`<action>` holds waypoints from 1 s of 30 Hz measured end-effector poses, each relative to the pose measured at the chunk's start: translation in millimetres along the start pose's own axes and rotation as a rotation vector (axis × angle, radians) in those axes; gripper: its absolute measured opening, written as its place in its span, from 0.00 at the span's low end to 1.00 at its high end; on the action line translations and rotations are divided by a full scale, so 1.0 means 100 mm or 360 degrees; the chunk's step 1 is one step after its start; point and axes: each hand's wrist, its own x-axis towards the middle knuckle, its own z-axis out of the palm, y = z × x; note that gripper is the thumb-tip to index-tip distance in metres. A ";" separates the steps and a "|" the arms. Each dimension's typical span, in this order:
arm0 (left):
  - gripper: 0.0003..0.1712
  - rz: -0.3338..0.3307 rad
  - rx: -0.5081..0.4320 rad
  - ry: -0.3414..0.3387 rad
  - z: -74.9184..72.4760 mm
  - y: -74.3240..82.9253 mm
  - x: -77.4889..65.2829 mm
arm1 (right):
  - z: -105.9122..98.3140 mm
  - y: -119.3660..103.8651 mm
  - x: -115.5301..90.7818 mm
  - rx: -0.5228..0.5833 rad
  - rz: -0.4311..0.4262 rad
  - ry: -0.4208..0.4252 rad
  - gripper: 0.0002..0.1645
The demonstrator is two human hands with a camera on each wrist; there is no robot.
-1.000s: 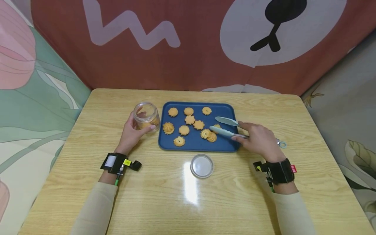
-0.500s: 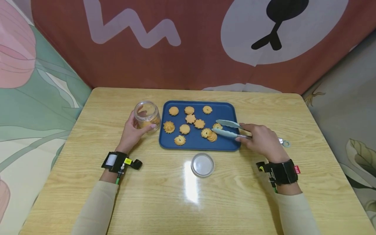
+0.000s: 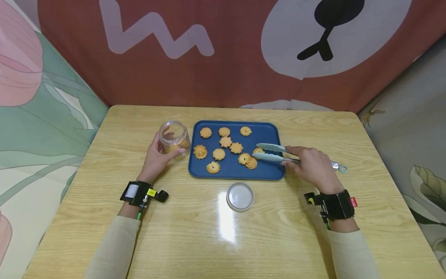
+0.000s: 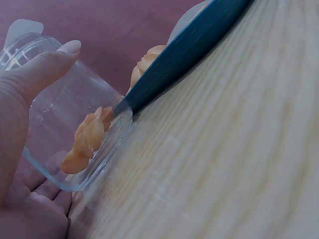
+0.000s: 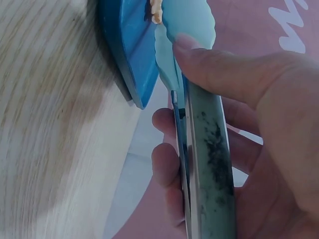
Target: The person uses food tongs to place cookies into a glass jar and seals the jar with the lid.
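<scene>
My left hand (image 3: 155,159) grips a clear jar (image 3: 175,136) from its left side, thumb across the front. The jar stands upright and uncovered just left of the blue tray (image 3: 226,174). In the left wrist view several cookies (image 4: 90,137) lie at the jar's bottom. My right hand (image 3: 311,166) holds tongs (image 3: 273,158) with pale blue tips over the tray's right part. Between the two tips sits a flower-shaped cookie (image 3: 258,151), partly hidden by them. Right beside the lower tip lie a ring-like cookie (image 3: 244,158) and a swirled cookie (image 3: 251,163).
Several other cookies (image 3: 218,154) are spread over the tray's left and middle. A round lid (image 3: 240,196) lies on the wooden table (image 3: 181,240) in front of the tray. Behind the table's far edge hangs a red-brown cloth (image 3: 237,77).
The right hand has drawn the tongs slightly to the right, and their tips have come closer together around the flower-shaped cookie. My left hand and the jar have stayed in place.
</scene>
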 end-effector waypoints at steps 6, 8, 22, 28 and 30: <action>0.55 -0.0001 -0.0006 -0.0005 0.00 -0.01 0.00 | -0.02 0.00 0.00 0.0009 -0.0019 0.0058 0.30; 0.55 0.0000 -0.0012 -0.0006 0.00 -0.01 0.00 | -0.04 -0.01 0.00 0.0010 -0.0026 0.0083 0.30; 0.55 0.0000 -0.0011 -0.0009 0.00 -0.01 0.01 | -0.10 -0.09 0.11 -0.0005 -0.0045 0.0120 0.31; 0.55 0.0002 -0.0009 -0.0010 0.00 -0.01 0.01 | -0.09 -0.17 0.16 -0.0009 -0.0074 0.0149 0.32; 0.54 0.0002 -0.0008 -0.0008 0.00 -0.02 0.01 | -0.08 -0.20 0.19 -0.0013 -0.0091 0.0158 0.32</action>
